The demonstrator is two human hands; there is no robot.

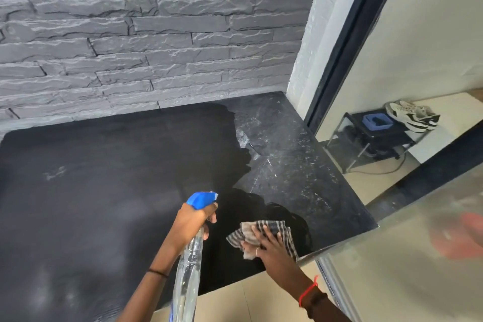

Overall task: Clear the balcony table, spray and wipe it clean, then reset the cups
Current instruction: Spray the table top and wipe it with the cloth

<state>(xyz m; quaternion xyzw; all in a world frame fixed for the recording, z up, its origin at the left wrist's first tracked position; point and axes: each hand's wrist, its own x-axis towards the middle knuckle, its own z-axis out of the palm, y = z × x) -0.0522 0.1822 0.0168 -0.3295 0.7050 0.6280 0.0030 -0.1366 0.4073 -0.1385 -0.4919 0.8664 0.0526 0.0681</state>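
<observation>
Spraying and wiping looks like the step in hand. The left hand [194, 219] is wrapped round the neck of a clear spray bottle [188, 266] w/ a blue trigger head, fingers curled at the trigger, nozzle aimed far-right over the counter [104, 178]. The right hand [266, 242] lies flat, fingers spread, pressing a checked cloth [278, 227] onto the counter's near-right corner, just beside the bottle. Nothing else sits on the counter, so clearing looks done. The cups aren't in view.

The black counter reads in two zones. A big dark, wet-looking area covers left & centre. A greyer, streaky patch w/ white specks runs along the far-right side, approx where the nozzle points.

To do this well, imo:
- Mist the grey patch lightly, don't flood it.
- Sweep the cloth from the far corner by the slate-look wall [130, 34] toward the near edge in overlapping passes, palm flat so the whole cloth bears down.
- Refold to a fresh face if it drags smears.
- Faint pale smudges at mid-left & near-left prob need a pass too.
- Mind runoff at the right edge, next to the glass panel [392, 256].
</observation>
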